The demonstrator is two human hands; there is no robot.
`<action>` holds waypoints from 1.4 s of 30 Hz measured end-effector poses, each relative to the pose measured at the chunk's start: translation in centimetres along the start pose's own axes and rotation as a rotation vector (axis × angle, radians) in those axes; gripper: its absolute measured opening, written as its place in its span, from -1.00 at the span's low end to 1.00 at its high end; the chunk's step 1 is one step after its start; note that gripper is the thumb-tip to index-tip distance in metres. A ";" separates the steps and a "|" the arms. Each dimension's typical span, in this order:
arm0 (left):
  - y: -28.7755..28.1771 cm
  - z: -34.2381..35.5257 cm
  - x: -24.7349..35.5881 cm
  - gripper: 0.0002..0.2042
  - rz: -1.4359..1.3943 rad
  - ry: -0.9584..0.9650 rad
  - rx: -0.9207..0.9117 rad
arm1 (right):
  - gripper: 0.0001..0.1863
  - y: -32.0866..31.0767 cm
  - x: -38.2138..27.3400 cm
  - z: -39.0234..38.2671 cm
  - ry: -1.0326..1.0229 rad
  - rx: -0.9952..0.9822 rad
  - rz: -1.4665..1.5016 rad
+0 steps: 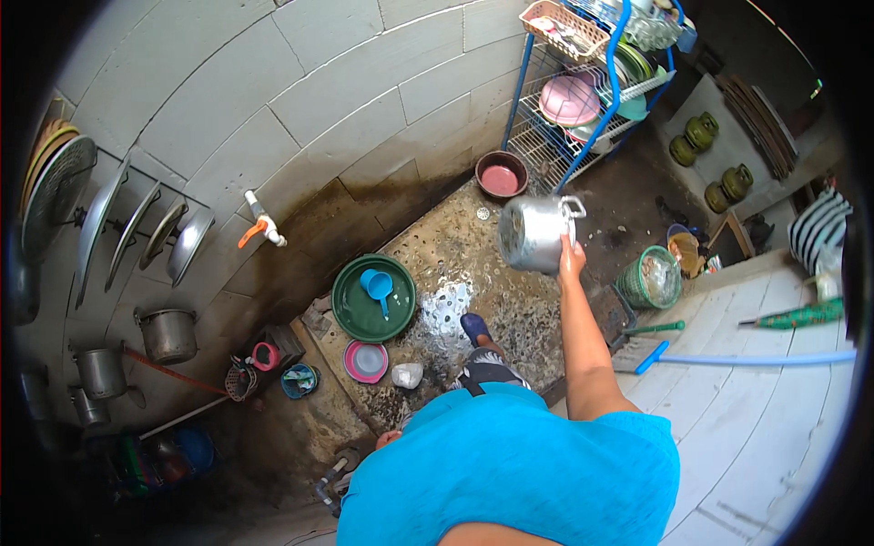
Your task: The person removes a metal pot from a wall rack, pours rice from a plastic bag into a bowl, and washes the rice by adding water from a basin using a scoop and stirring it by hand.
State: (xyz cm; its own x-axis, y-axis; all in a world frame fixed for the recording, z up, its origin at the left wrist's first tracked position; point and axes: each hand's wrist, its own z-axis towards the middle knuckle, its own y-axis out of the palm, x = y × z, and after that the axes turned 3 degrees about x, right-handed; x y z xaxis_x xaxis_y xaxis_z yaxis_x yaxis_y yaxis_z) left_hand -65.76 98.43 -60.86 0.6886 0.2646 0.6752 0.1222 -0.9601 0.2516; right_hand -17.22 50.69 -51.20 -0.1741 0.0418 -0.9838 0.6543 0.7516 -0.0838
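Observation:
My right arm reaches out ahead, its hand (571, 259) closed on the side handle of a silver aluminium pot (533, 235). The pot hangs tilted in the air over the wet concrete floor, with a second loop handle at its far side. Low beside my body, only a bit of my left hand (389, 439) shows; the blue shirt hides the rest. On the floor to the left of the pot sits a round dark green basin (346, 305) with a light blue dipper (376, 286) in it. Nearer to me are a pink-rimmed bowl (365, 362) and a white plastic bag (407, 375).
A blue dish rack (601, 136) with bowls and baskets stands at the far right, next to a brown basin (501, 175). An orange-handled tap (261, 227) juts from the wall. Lids and pots hang at left. A green basket (649, 278) and broom (642, 355) are at right.

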 end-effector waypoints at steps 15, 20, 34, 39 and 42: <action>14.3 5.8 8.8 -0.62 -0.087 -0.635 -0.485 | -0.28 -8.0 14.3 11.5 0.255 -0.613 -1.472; 21.0 13.8 7.1 -0.48 -0.133 -0.494 -0.503 | -0.43 1.7 11.6 9.9 -0.096 -1.023 -1.500; 29.3 21.6 2.0 -0.56 -0.109 -0.108 -0.676 | -0.61 17.0 14.9 -0.3 -0.337 -1.493 -1.384; 26.7 19.0 3.8 -0.56 -0.592 -0.493 -0.732 | -0.64 14.3 21.1 0.1 0.033 -1.427 -0.990; 25.7 18.9 2.4 -0.55 -0.757 -0.548 -0.830 | -0.75 14.3 23.8 -0.9 0.035 -1.288 -1.086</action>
State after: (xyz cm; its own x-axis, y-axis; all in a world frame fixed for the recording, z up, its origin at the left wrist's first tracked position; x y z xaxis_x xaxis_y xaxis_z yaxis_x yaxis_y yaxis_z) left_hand -47.43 72.64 -65.87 0.8736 0.4606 -0.1570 0.2669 -0.1838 0.9461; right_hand -12.71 63.03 -75.66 -0.1351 -0.8198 -0.5565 -0.7527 0.4502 -0.4804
